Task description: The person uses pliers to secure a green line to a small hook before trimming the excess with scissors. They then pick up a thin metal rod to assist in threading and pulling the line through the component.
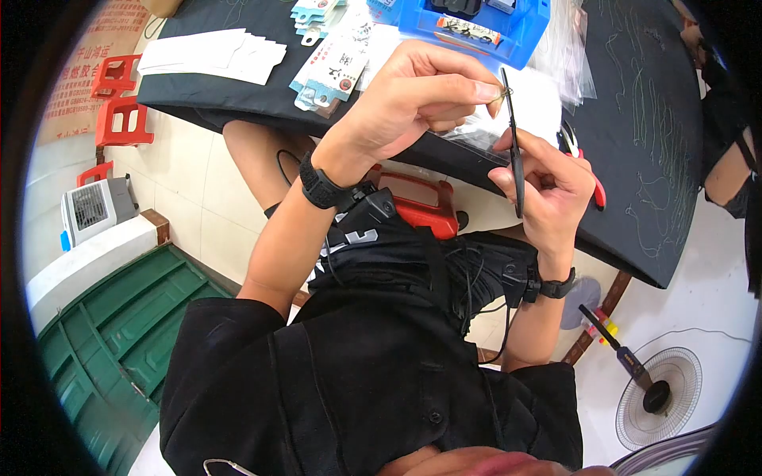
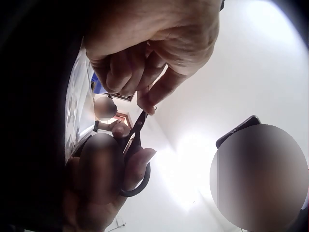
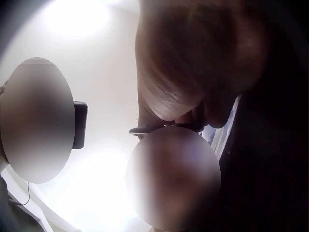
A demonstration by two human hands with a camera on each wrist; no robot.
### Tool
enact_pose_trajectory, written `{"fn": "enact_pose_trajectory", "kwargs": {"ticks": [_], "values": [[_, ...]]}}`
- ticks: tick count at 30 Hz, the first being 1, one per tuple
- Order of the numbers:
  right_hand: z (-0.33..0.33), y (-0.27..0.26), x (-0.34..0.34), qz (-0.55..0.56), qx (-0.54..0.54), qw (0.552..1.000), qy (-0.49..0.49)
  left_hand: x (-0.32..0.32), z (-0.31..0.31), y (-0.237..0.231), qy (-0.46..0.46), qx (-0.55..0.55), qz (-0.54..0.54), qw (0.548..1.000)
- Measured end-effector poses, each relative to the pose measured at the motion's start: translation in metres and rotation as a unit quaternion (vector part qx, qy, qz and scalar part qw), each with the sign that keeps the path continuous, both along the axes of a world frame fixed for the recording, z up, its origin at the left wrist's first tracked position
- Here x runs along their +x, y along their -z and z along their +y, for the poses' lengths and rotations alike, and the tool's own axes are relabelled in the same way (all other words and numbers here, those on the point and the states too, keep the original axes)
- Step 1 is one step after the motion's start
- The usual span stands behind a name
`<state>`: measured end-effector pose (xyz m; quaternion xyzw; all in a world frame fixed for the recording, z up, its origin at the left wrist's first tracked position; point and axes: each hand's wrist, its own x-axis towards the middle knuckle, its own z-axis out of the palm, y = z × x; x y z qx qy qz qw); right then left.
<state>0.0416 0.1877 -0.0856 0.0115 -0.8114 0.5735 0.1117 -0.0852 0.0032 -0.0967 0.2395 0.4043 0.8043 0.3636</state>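
Black scissors (image 1: 517,151) point away from the body, gripped by my right hand (image 1: 552,194) with fingers and thumb at the handles. Their tips meet a small coil of thin brownish-green line (image 1: 506,92). My left hand (image 1: 421,91) pinches that line between thumb and forefinger, its other fingers curled. In the left wrist view, the scissors' blades (image 2: 138,124) reach up to the left thumb tip. Most of the right wrist view is the dark underside of my right hand (image 3: 188,67), with part of a scissors handle (image 3: 140,131) beside it.
On the black-covered table (image 1: 611,230) stands a blue bin (image 1: 532,36). Printed packets (image 1: 329,75) and white cards (image 1: 214,55) lie to the left. Red-handled pliers (image 1: 599,186) and long thin lines (image 1: 655,159) lie right. A red stool (image 1: 417,198) stands below the table edge.
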Motion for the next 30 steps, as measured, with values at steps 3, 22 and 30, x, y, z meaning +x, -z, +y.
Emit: {"fn": "enact_pose_trajectory", "kwargs": {"ticks": [3,22,30], "values": [[0.001,0.001,0.001,0.006,0.009,1.0,0.001,0.001,0.0,-0.002,-0.011,-0.023,0.009,1.0],[0.008,0.003,-0.003,0.013,-0.065,0.996,-0.067,0.0,-0.001,-0.001,0.017,-0.021,-0.009,1.0],[0.003,-0.006,-0.003,0.02,0.028,0.999,-0.042,-0.002,0.0,-0.001,0.029,-0.016,-0.013,0.999]]}}
